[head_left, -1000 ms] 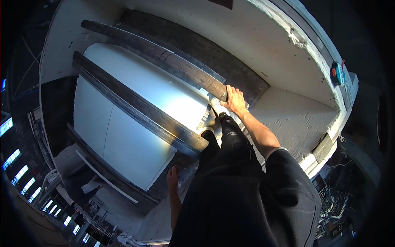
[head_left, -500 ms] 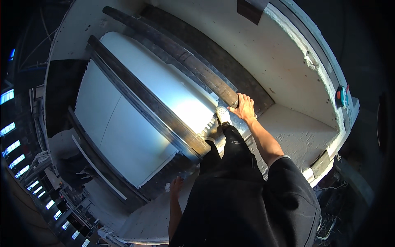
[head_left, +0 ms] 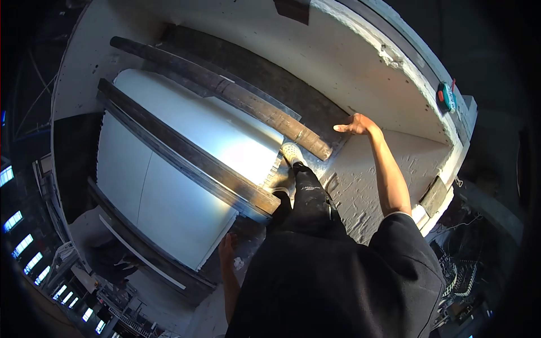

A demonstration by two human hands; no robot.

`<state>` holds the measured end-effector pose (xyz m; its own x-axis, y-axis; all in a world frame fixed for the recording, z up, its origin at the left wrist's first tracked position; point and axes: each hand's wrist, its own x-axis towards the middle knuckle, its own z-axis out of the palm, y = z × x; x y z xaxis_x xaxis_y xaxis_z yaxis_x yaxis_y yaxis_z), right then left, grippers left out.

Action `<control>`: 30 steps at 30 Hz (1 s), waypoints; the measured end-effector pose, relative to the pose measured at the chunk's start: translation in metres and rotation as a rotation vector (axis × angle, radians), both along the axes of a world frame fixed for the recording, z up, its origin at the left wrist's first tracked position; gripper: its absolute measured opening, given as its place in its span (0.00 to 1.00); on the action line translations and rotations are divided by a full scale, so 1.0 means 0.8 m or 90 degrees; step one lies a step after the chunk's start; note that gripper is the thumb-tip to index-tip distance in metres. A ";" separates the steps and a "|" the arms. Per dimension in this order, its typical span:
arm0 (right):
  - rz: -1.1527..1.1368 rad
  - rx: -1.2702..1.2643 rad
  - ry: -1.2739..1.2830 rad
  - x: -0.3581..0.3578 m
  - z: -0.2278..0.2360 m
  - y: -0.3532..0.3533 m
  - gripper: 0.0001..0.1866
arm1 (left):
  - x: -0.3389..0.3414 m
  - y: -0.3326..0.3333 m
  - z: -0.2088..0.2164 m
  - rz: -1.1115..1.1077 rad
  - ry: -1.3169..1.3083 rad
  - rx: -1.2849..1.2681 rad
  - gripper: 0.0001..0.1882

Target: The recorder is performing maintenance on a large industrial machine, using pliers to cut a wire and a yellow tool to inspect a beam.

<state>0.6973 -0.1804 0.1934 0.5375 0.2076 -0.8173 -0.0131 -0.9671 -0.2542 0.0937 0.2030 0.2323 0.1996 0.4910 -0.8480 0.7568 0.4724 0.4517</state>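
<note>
I am looking straight down at my own body and feet from above. The landmark is a long dark wooden beam (head_left: 225,96) that runs diagonally across a broad white panel (head_left: 169,169), from the far left down to an end near my feet.

My right hand (head_left: 355,125) hangs in the air just past the near end of that beam, not touching it. The fingers are spread and loosely extended, pointing back toward the beam's end, and they hold nothing. The arm is stretched out forward, as if for balance or reach.

My left hand (head_left: 227,246) hangs low at my side, below a second dark beam (head_left: 186,152) that lies roughly parallel to the first one, across the middle of the white panel. I cannot tell whether its fingers are curled or open, but nothing shows in it.

My light shoe (head_left: 292,153) stands between the near ends of the two beams, on a grey surface. The beams seem to rest on the panel to weigh it down or brace it.

To the right of the first beam's end is a rough white plastered surface (head_left: 360,186). Farther right, on a ledge, sits a small teal round object (head_left: 446,97).
</note>
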 end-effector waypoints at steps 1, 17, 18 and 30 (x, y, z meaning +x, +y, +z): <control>-0.057 0.002 0.146 0.014 0.036 -0.005 0.47 | -0.003 -0.002 -0.007 0.003 0.005 -0.017 0.21; -0.503 0.651 -0.614 0.007 0.268 -0.043 0.12 | 0.126 0.002 0.021 -0.134 0.010 0.038 0.19; -0.462 0.645 -0.516 -0.010 0.238 -0.014 0.12 | 0.127 -0.001 0.021 -0.127 0.006 0.037 0.19; 0.020 0.207 -0.184 -0.147 -0.069 0.165 0.52 | -0.002 -0.057 0.028 0.016 0.019 0.033 0.21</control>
